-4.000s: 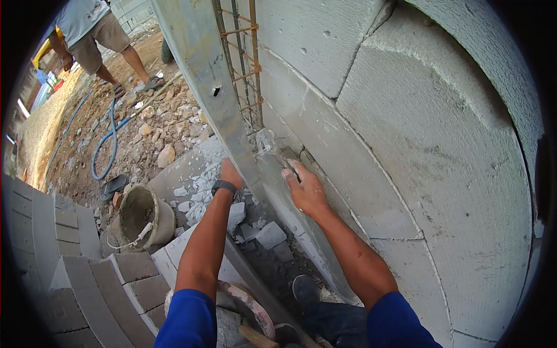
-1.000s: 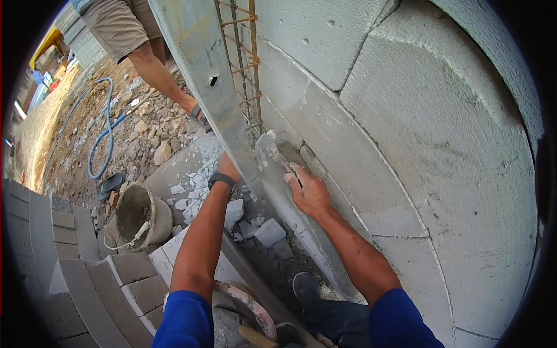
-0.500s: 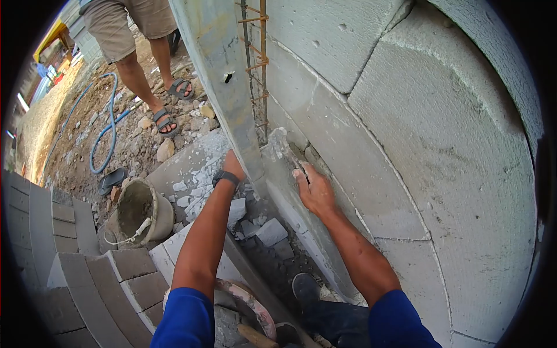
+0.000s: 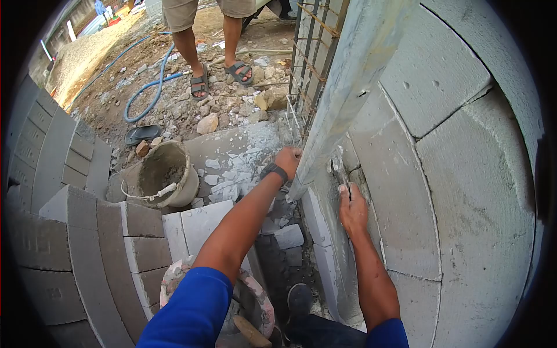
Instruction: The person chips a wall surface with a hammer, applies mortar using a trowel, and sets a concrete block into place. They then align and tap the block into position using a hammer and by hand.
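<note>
Right hand (image 4: 354, 211): my thumb and fingers pinch the handle of a mortar-smeared trowel-like tool (image 4: 341, 172); its exact type cannot be told.
Tool: just ahead of my right fingers, its coated end pointing away from me, between the upright board and the wall.
Left hand (image 4: 287, 162): fingers curled at the left edge of the upright grey board (image 4: 348, 87); the tips are partly hidden, so I cannot tell whether they pinch it. A dark wristband (image 4: 274, 171) sits behind them.
Rebar cage (image 4: 316, 46): upright, beyond my left fingers, against the board's far side.
Block wall (image 4: 403, 203): just right of my right fingers, large pale blocks with visible joints.
Low block course (image 4: 319, 220): below and left of my right fingers.
Rubble (image 4: 229, 174): white broken pieces, just left of my left fingers.
Bucket (image 4: 185, 188): farther left of those fingers, grey material inside.
Pink-rimmed tub (image 4: 264, 293): nearer my body than either hand.
Co-worker (image 4: 188, 46): brown shorts and sandals, well beyond my left fingers.
</note>
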Demonstrator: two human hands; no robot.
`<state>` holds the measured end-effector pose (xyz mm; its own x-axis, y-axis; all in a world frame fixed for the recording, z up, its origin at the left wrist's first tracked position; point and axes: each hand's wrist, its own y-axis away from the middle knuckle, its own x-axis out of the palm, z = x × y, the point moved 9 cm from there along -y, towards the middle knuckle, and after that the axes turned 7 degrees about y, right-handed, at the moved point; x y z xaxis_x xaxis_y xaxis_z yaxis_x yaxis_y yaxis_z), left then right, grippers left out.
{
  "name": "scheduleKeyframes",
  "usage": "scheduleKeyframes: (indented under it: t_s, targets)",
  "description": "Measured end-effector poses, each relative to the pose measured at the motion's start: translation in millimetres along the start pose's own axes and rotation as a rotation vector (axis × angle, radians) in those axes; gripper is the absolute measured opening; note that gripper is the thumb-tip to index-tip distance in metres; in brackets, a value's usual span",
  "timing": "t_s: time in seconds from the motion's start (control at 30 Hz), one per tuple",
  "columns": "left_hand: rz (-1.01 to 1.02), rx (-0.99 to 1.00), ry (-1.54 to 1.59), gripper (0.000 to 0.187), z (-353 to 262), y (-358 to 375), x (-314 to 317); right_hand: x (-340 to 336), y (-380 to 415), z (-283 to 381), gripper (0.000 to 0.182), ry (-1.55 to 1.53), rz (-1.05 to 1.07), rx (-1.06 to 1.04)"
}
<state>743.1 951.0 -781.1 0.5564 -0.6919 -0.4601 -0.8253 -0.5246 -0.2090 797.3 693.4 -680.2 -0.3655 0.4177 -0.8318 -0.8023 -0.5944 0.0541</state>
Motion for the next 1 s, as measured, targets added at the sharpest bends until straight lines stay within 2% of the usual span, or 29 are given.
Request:
scheduleKeyframes:
  t_s: [0.07,0.2,0.27,0.37,0.47,0.53,0.57,0.67,0.73,0.83,0.87,0.9,0.97,1.0]
  targets:
    - [-0.007,-0.016,-0.135,0.017,10,-4,0,3,4,0,0.041,-0.11,-0.056,-0.043]
    - [-0.065,0.021,0.018,0.017,-3,2,-6,-2,4,-1,0.039,-0.07,-0.056,-0.103]
    - [-0.035,0.024,0.063,0.018,-6,4,-6,1,0,-5,0.04,-0.102,-0.038,-0.04]
    - [-0.128,-0.229,0.488,0.026,19,13,-12,4,1,-8,0.04,-0.226,-0.038,-0.003]
    - [-0.027,-0.478,-0.195,0.034,83,33,-52,4,5,-19,0.038,-0.28,-0.088,-0.028]
    - [0.407,-0.58,-0.649,0.039,140,66,-48,3,6,-23,0.037,-0.292,-0.083,-0.029]
    - [0.436,-0.638,-0.722,0.043,189,84,-52,2,7,-23,0.036,-0.307,-0.053,-0.012]
    - [0.653,-0.656,-0.806,0.047,196,104,-56,13,5,-35,0.035,-0.335,-0.017,0.024]
    - [0.634,-0.718,-0.681,0.045,128,104,-79,19,10,-38,0.034,-0.344,0.002,0.045]
    - [0.717,-0.691,-0.758,0.04,146,87,-65,10,13,-26,0.034,-0.337,-0.015,0.024]
    - [0.621,-0.538,-0.778,0.038,152,71,-56,9,14,-26,0.034,-0.324,-0.039,-0.012]
    - [0.805,-0.217,-0.871,0.041,158,58,-26,9,14,-25,0.034,-0.315,-0.059,-0.049]
    - [0.47,-0.314,-0.407,0.043,52,29,-46,5,11,-21,0.038,-0.24,-0.082,-0.07]
    - [0.461,-0.361,-0.238,0.041,38,22,-34,1,9,-17,0.039,-0.192,-0.069,-0.049]
